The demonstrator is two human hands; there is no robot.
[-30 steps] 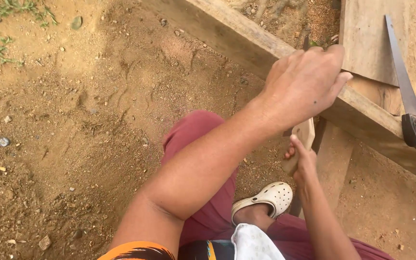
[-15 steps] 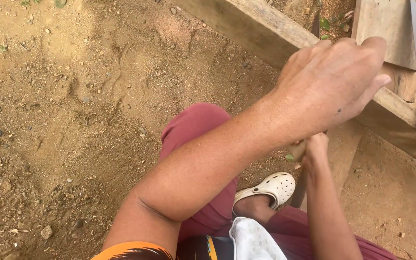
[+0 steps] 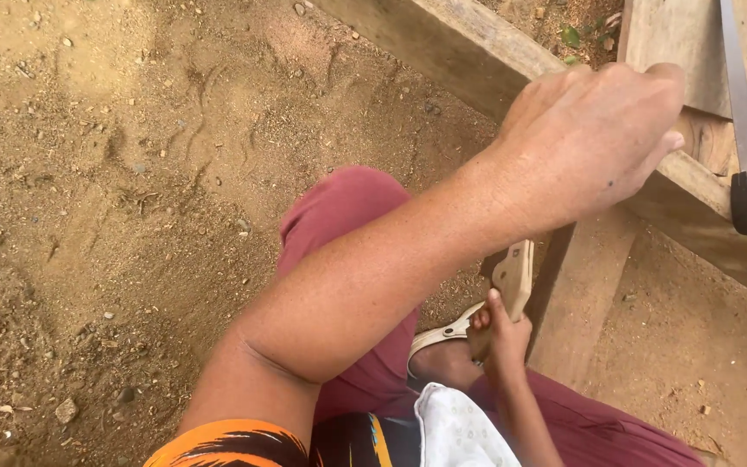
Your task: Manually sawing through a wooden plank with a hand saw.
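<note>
The left hand (image 3: 590, 143) has its fingers curled on the hard, heavy-looking plank (image 3: 477, 52), best held by its edge, while the right hand (image 3: 503, 333) pinches a small, light wood block (image 3: 514, 277) below it.
</note>
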